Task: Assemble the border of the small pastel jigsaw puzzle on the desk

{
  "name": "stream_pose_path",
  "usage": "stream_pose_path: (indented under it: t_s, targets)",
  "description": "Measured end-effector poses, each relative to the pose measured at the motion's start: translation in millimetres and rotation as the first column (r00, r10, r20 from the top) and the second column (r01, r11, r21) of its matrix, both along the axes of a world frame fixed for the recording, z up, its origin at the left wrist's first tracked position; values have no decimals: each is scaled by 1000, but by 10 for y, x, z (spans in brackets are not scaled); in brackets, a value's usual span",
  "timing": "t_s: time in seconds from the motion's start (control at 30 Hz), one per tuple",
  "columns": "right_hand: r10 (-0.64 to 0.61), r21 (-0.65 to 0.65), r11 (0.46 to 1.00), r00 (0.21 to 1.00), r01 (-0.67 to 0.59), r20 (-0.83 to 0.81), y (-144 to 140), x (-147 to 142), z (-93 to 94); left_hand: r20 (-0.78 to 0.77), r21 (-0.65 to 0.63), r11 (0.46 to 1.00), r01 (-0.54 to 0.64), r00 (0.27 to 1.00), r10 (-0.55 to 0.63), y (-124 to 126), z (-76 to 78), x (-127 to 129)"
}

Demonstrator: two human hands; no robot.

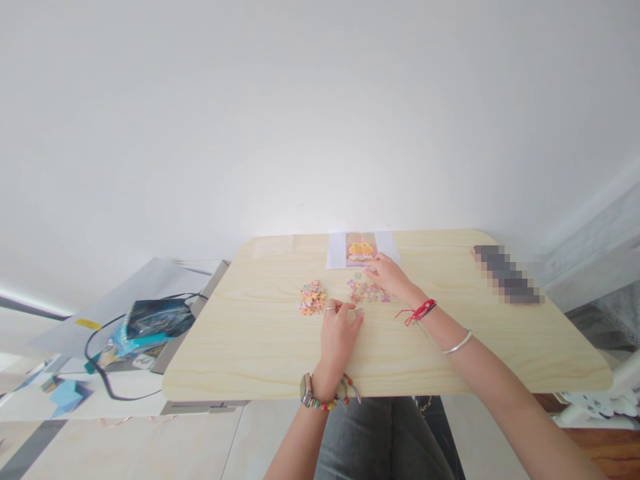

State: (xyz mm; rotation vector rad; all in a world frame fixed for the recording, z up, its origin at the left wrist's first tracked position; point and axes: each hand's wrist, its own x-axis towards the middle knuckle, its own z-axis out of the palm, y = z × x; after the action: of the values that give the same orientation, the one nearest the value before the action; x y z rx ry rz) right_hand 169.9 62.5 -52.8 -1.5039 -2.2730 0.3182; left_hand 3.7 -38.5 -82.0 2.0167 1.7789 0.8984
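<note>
My right hand (389,275) reaches over the lower edge of a printed sheet (336,251) with a yellow cartoon picture. Its fingertips are pinched on a small pale puzzle piece, partly hidden by the fingers. Below it lies a loose spread of pinkish puzzle pieces (373,292). My left hand (340,330) rests on the table nearer to me, fingers bent and thumb apart, close to a few pale pieces by its fingertips. Left of that hand is a heaped pile of orange and pink puzzle pieces (313,298).
The pieces lie on a light wooden table (240,347) against a white wall. A blurred-out dark object (507,277) is at the right, and a faint clear sheet (274,247) at the back left. Beyond the left edge are papers, a dark packet (157,319) and a black cable.
</note>
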Motion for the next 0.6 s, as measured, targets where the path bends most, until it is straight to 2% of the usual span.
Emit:
stream_pose_path:
  t_s: [0.17,0.37,0.47,0.6]
  targets:
    - [91,-24,995,996,-92,-23,-149,-117,11,10,-31,1000,8,1000,-7,9,-8,-4]
    - [55,-21,998,998,-54,39,-194,-215,-59,24,-13,1000,-3,1000,3,15,-4,4]
    - [36,-3,999,999,-36,2,-223,-123,-68,18,-6,1000,-14,1000,14,12,-4,5]
    - [17,31,999,997,-15,-74,-308,176,-49,7,-12,1000,-7,1000,7,7,-9,5]
